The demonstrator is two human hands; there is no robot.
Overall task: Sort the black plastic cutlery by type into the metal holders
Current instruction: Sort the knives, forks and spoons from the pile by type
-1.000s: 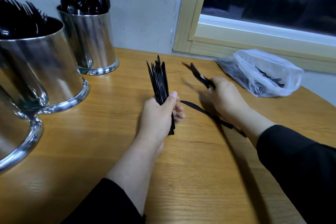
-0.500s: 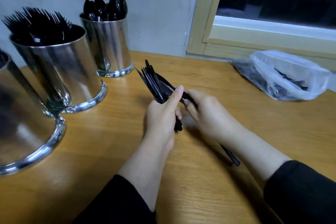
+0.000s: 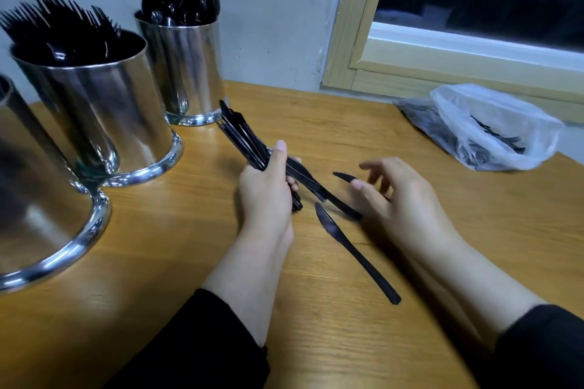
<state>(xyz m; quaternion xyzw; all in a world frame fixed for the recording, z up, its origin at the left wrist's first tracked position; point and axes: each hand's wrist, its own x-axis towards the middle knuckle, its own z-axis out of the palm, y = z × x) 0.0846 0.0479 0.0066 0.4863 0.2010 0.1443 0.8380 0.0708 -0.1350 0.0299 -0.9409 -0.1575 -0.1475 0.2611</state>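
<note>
My left hand (image 3: 268, 189) grips a bundle of black plastic knives (image 3: 241, 136), tilted up and to the left. My right hand (image 3: 398, 196) hovers open just right of it, fingers spread, holding nothing. One loose black knife (image 3: 354, 249) lies on the table between my forearms, and the tip of another (image 3: 344, 177) shows by my right fingers. Three metal holders stand at the left: the far one (image 3: 186, 73) holds spoons, the middle one (image 3: 94, 110) holds forks, and the near one (image 3: 38, 199) is cut off by the frame edge, its contents hidden.
A clear plastic bag (image 3: 486, 126) with more black cutlery lies at the far right by the window frame (image 3: 354, 50). The wooden table (image 3: 177, 246) meets a grey wall at the back.
My right hand added a knife to the bundle, then let go and drew back to the right, open. The bundle now tilts more to the left.
</note>
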